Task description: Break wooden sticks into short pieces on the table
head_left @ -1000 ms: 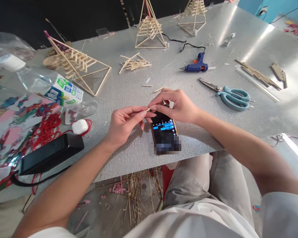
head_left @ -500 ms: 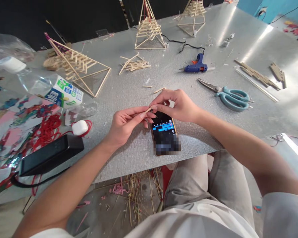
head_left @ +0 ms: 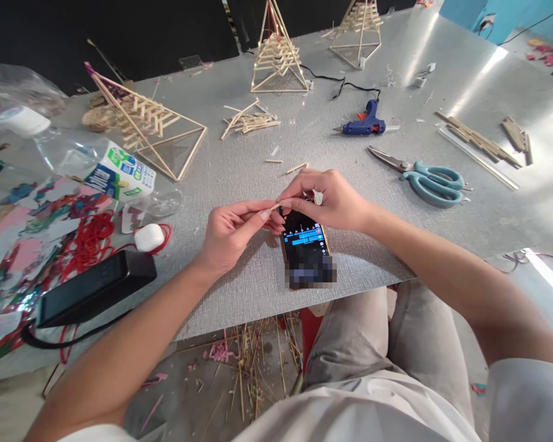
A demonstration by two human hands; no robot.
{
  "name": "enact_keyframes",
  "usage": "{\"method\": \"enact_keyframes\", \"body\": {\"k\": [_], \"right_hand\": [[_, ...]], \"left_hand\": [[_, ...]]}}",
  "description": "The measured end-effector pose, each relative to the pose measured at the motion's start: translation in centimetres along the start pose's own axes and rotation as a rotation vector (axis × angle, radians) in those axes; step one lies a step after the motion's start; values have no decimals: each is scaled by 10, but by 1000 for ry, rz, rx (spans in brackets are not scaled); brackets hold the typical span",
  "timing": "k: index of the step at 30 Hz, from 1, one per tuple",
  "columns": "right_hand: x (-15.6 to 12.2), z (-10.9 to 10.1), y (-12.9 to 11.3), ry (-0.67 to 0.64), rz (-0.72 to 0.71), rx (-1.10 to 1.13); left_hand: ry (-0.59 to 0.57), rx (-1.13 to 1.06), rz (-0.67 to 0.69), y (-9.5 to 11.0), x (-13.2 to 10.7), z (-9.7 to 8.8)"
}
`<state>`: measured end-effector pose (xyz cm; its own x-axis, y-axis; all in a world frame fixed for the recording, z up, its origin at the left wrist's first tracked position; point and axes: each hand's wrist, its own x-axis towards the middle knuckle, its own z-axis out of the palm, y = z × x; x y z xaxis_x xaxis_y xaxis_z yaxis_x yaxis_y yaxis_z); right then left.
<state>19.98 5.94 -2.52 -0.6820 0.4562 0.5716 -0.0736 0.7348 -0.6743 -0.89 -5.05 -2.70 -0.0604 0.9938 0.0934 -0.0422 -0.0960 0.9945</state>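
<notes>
1. Pinching a short pale wooden stick (head_left: 276, 205) between them, left hand (head_left: 233, 231) and right hand (head_left: 332, 199) stay fingertip to fingertip.
2. Stick hovers over a black smartphone (head_left: 306, 245) on the grey bench (head_left: 239, 166), barely shifted since a second ago.

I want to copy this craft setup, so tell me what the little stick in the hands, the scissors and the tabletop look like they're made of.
The stick, pinched between the left hand and right hand, looks like pale, matte bare wood or bamboo. The scissors seem to have grey metal blades that catch the light and smooth teal handles, likely plastic. The table shows a grey, finely textured surface with bright glare, probably metal or laminate sheet.
</notes>
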Motion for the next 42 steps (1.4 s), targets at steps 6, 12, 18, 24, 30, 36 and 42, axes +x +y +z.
{"method": "enact_keyframes", "body": {"k": [6,12,18,24,30,36,42], "right_hand": [[0,1,-1,-12,10,-18],[-1,4,-2,-44,13,-36],[-1,5,-2,-38,17,-17],[1,0,-1,-15,13,5],[2,-2,1,-9,40,24],[0,3,-1,-28,34,-3],[-3,5,-3,-6,-69,-57]], "left_hand": [[36,-4,-22,1,0,2],[74,27,-75,1,2,5],[52,65,-62,4,1,4],[-8,-18,-99,10,0,4],[-39,-96,-166,12,2,3],[-6,-117,-175,9,4,2],[-14,-126,-171,9,5,1]]}}
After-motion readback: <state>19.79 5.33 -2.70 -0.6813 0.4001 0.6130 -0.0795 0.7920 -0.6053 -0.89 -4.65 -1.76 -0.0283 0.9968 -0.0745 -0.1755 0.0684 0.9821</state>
